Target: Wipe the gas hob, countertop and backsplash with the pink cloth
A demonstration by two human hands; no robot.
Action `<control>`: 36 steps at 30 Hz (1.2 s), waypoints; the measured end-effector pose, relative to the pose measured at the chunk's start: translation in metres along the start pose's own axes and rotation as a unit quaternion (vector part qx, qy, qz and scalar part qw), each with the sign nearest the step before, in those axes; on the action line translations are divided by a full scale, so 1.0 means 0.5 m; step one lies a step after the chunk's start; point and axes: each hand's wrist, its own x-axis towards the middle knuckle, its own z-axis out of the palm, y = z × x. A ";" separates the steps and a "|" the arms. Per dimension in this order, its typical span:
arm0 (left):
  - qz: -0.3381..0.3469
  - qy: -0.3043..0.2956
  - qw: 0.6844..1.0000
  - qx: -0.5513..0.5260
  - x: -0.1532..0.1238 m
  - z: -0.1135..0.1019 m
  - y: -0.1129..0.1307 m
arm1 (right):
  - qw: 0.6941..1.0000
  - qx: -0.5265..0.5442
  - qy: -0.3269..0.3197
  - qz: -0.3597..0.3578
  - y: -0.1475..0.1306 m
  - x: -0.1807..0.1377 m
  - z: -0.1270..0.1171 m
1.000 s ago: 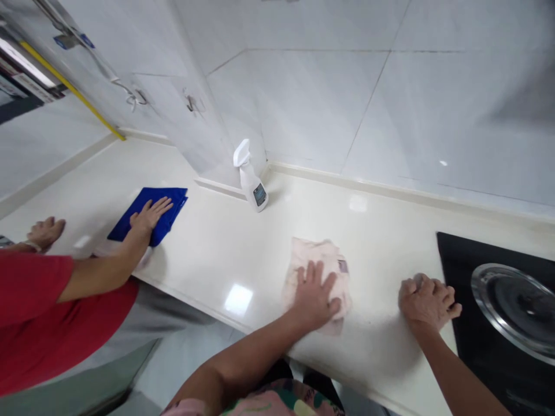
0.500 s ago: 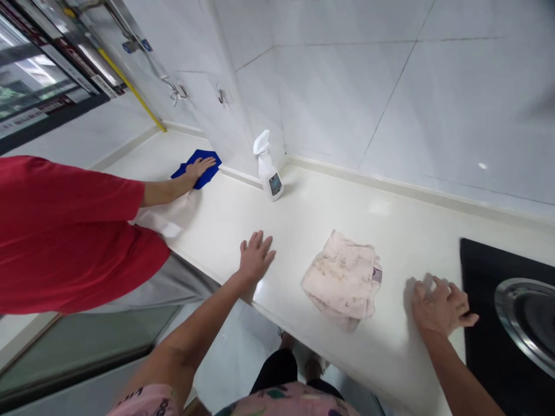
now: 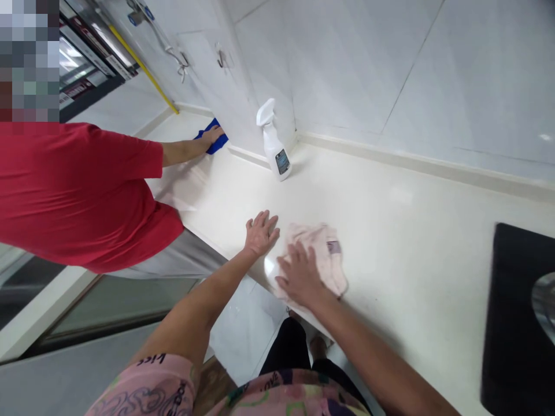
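Observation:
A folded pale pink cloth [image 3: 327,260] with a small grey label lies on the white countertop [image 3: 403,271], near its front edge. My right hand [image 3: 299,271] rests on the left part of this cloth, palm down and fingers spread; it hides some of the fabric. Just left of the cloth, my left hand [image 3: 262,234] is on the bare countertop with its fingers apart and nothing in it. Beyond both hands a white spray bottle [image 3: 276,147] with a dark label stands upright by the wall corner.
On the left a person in a red shirt [image 3: 87,196] presses a blue cloth [image 3: 219,141] onto the counter by the wall. A black cooktop [image 3: 515,306] is at the right. A yellow pipe [image 3: 145,69] runs down the wall at the back left.
My right hand has moved left from beside the cooktop onto the pink cloth. My left hand remains on the counter. The other person's hand and blue cloth have shifted farther back.

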 end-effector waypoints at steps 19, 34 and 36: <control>0.010 0.029 1.000 0.001 0.006 -0.011 0.011 | 0.911 -0.153 0.200 0.325 0.276 -0.680 0.041; 0.032 0.055 0.998 0.004 0.030 0.002 -0.021 | 0.983 -0.018 0.095 0.155 0.208 -0.277 -0.014; 0.030 0.058 0.998 0.004 0.032 0.003 -0.025 | 0.988 -0.002 0.078 0.136 0.250 -0.199 -0.062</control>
